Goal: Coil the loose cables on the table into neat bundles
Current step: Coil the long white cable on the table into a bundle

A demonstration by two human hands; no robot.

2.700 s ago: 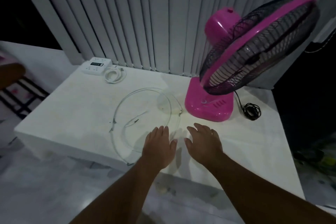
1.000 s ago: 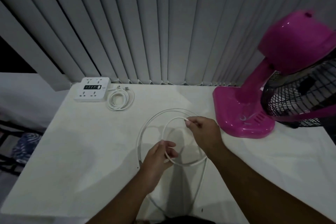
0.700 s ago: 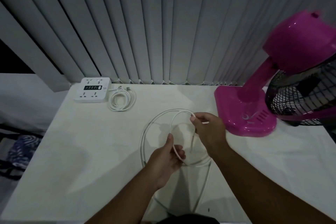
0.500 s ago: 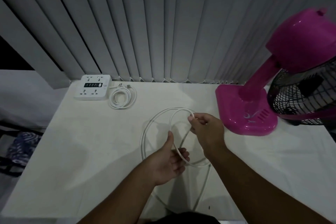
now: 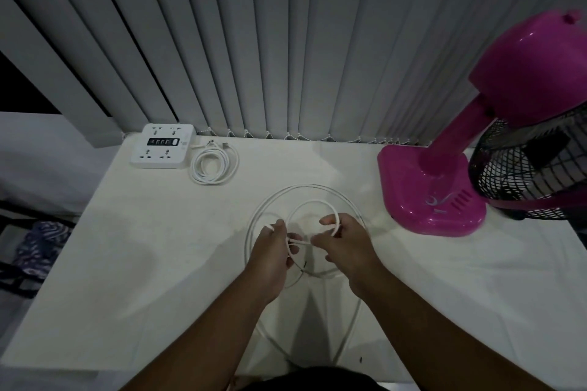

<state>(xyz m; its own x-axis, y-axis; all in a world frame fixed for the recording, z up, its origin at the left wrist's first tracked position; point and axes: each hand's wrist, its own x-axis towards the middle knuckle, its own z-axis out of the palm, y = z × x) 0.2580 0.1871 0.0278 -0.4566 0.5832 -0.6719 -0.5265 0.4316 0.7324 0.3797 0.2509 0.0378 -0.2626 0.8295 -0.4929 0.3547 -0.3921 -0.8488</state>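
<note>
Head camera, starting from the left: I saw a white power strip [image 5: 162, 146] at the table's [image 5: 143, 247] far edge, with a small coiled cable [image 5: 213, 165] just beside it. Mid-table, the loose white cable [image 5: 305, 186] lay in a wide loop, with a smaller loop inside it. The left hand [image 5: 273, 251] was curled round the cable where the strands crossed. The right hand [image 5: 346, 244] gripped the small loop's right side. The cable's near part ran under the forearms, and I could not make out its ends. A pink fan [image 5: 435, 200] stood at the right, its cage cut off by the frame.
</note>
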